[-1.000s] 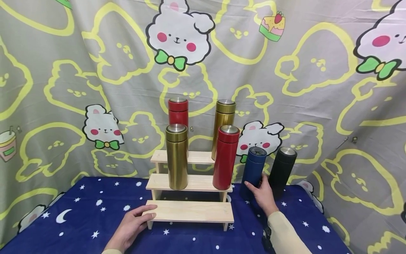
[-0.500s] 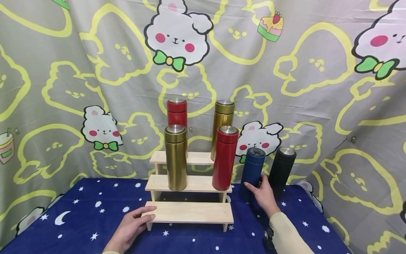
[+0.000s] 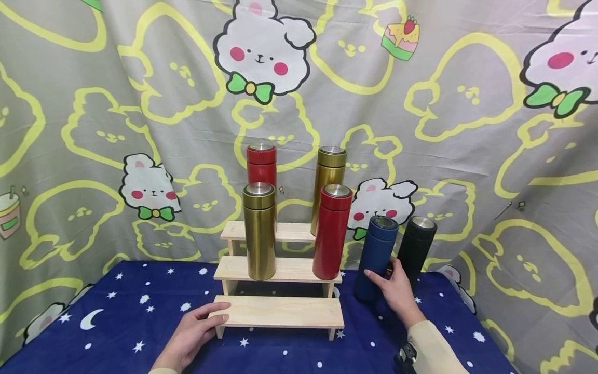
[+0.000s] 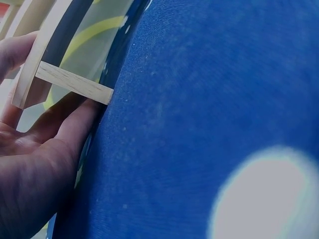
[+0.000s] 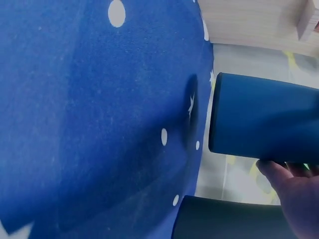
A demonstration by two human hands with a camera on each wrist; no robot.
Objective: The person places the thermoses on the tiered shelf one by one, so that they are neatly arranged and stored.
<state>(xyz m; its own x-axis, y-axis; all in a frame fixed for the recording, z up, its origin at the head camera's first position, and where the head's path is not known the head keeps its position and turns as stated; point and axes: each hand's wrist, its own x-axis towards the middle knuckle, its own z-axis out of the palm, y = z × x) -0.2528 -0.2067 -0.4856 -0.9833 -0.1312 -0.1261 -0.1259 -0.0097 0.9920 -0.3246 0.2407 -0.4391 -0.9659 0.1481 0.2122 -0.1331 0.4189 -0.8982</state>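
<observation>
My right hand (image 3: 399, 291) grips a dark blue thermos bottle (image 3: 376, 259), with the thumb on the near side. In the right wrist view the blue bottle's base (image 5: 217, 114) hangs just off the cloth, its shadow below. Close behind on the right stands a black thermos bottle (image 3: 417, 252). My left hand (image 3: 189, 335) holds the left end of the lowest step of a wooden three-step stand (image 3: 280, 311). In the left wrist view some fingers (image 4: 75, 117) lie under that step, near its leg.
On the middle step stand a gold bottle (image 3: 260, 239) and a red bottle (image 3: 333, 239). Behind them, a red bottle (image 3: 261, 161) and a gold bottle (image 3: 330, 176) stand on the top step. A starry blue cloth (image 3: 145, 311) covers the table before a patterned curtain (image 3: 196, 145).
The blue bottle has moved slightly right and towards me in my right hand, up off the cloth. My left hand and the stand have stayed put.
</observation>
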